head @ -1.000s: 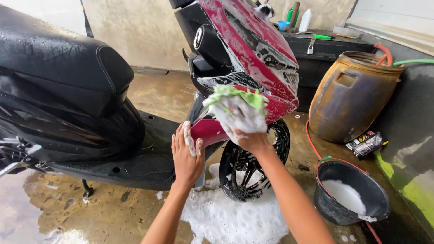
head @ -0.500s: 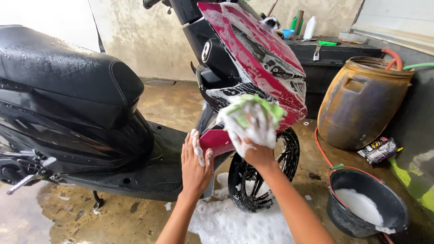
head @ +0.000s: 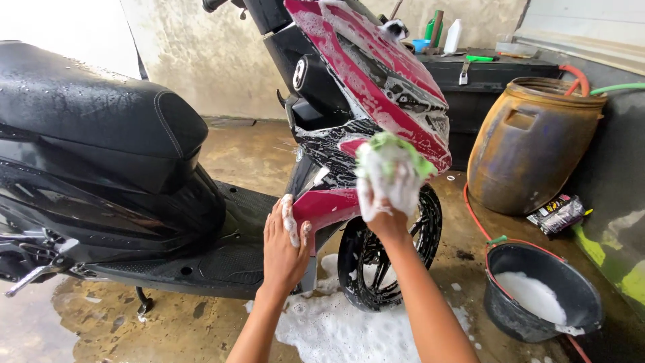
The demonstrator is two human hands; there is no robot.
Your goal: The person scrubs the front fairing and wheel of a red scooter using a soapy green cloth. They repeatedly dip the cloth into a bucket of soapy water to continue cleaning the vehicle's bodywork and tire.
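Head cam is showing the right hand point(head: 388, 195) gripping a sudsy green sponge point(head: 390, 158) against the scooter's red front panel point(head: 376, 87), left hand point(head: 283, 245) resting flat and open-fingered on the lower fairing point(head: 329, 205). Front's looking well lathered; black seat point(head: 101, 114) is looking wet, not soapy.

1. The scooter point(head: 201, 202) is cut off at the left and top edges.
2. The right hand point(head: 388, 191) is largely hidden under suds and a green sponge point(head: 393, 151).
3. Small items on the shelf point(head: 497, 64) cannot be made out.
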